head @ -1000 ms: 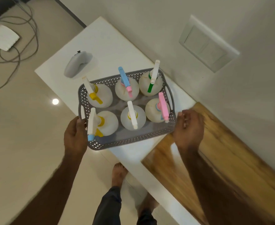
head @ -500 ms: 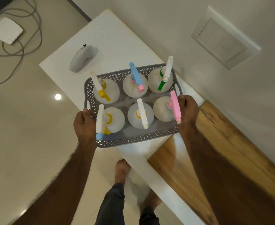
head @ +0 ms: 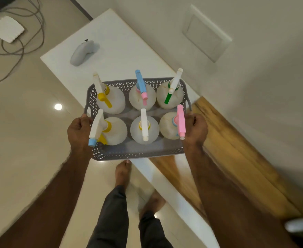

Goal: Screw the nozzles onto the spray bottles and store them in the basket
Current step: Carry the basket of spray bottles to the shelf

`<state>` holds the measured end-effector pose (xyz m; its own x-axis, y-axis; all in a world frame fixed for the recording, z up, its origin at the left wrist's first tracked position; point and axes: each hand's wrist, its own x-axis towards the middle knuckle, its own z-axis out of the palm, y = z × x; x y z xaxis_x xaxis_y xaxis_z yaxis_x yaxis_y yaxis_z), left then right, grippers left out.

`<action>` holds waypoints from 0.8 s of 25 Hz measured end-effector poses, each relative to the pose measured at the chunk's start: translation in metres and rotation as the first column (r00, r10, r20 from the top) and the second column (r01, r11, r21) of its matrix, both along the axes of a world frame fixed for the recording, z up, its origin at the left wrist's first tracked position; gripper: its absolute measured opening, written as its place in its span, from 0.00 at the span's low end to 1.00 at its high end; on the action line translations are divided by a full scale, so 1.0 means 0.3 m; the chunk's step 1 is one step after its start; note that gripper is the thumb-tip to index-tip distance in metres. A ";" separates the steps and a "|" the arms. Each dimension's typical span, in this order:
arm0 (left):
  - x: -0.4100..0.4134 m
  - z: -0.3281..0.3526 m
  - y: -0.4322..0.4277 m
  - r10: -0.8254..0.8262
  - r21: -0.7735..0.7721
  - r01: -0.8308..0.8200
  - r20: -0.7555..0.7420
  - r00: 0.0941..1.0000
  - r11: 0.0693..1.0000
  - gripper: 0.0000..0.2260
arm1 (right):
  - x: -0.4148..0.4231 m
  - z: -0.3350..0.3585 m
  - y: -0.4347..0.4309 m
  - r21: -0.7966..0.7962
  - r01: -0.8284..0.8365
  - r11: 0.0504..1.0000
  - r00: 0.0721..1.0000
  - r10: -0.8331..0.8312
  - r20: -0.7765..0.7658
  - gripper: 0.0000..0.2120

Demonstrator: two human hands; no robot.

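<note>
A grey perforated basket (head: 138, 154) holds several white spray bottles in two rows, each with a nozzle on top. The back row has a yellow-trigger bottle (head: 111, 99), a blue-and-pink one (head: 141, 93) and a green-trigger one (head: 170, 94). The front row has a white, yellow and blue nozzle (head: 97, 127), a white nozzle (head: 144, 125) and a pink nozzle (head: 180, 121). My left hand (head: 79, 133) grips the basket's left handle. My right hand (head: 195, 128) grips its right handle. The basket's near half hangs past the white table's front edge (head: 147, 169).
A grey controller (head: 83, 51) lies on the white table (head: 122, 51) behind the basket. A wooden board (head: 236, 158) covers the table to the right. A wall with a switch plate (head: 206, 33) stands beyond. Cables and a white box (head: 6, 28) lie on the floor. My legs are below.
My right hand went from beside the basket to a closed grip on its right handle. The basket has come nearer to me, over the table's front edge.
</note>
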<state>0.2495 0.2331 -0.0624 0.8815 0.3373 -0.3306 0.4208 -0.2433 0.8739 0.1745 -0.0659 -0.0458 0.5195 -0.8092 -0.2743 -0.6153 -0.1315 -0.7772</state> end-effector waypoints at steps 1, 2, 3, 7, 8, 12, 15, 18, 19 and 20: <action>-0.047 0.013 0.004 0.000 0.011 0.000 -0.002 1.000 1.000 0.15 | -0.051 0.022 0.006 0.001 0.011 1.000 1.000 -0.011 -0.009 0.13; -0.104 0.027 0.007 -0.007 0.017 0.007 0.001 1.000 1.000 0.16 | -0.114 0.043 0.011 0.000 0.020 1.000 1.000 -0.020 -0.009 0.13; -0.161 0.041 0.009 -0.017 0.022 0.017 0.003 1.000 1.000 0.16 | -0.178 0.057 0.017 0.005 0.033 0.999 0.999 -0.033 -0.004 0.13; -0.404 0.083 -0.007 -0.040 0.024 0.040 -0.020 0.999 0.999 0.17 | -0.453 0.093 0.026 -0.006 0.080 0.997 0.996 -0.080 -0.037 0.14; -0.462 0.095 -0.011 -0.054 0.015 0.055 -0.027 0.998 0.998 0.17 | -0.524 0.098 0.034 -0.010 0.096 0.995 0.994 -0.096 -0.044 0.14; -0.666 0.088 0.040 -0.142 0.007 0.142 -0.018 0.990 0.990 0.19 | -0.791 0.122 0.082 -0.001 0.162 0.987 0.985 -0.161 -0.068 0.14; -0.833 0.088 0.050 -0.207 0.003 0.207 -0.021 0.978 0.978 0.18 | -1.033 0.131 0.134 0.015 0.244 0.970 0.966 -0.242 -0.090 0.13; -1.014 0.098 0.048 -0.226 0.007 0.226 -0.026 0.974 0.974 0.19 | -1.278 0.144 0.183 0.014 0.300 0.954 0.952 -0.299 -0.072 0.13; -1.073 0.108 0.047 -0.237 -0.012 0.237 -0.033 0.971 0.971 0.19 | -1.352 0.147 0.197 0.014 0.317 0.948 0.947 -0.315 -0.068 0.13; -1.143 0.117 0.051 -0.254 -0.024 0.253 -0.050 0.966 0.967 0.19 | -1.434 0.143 0.211 0.009 0.333 0.943 0.941 -0.332 -0.061 0.13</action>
<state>-0.0935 0.2484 -0.0272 0.9187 0.0992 -0.3823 0.3927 -0.3326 0.8574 -0.2557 -0.0025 -0.0030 0.2042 -0.9275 -0.3133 -0.6654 0.1032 -0.7393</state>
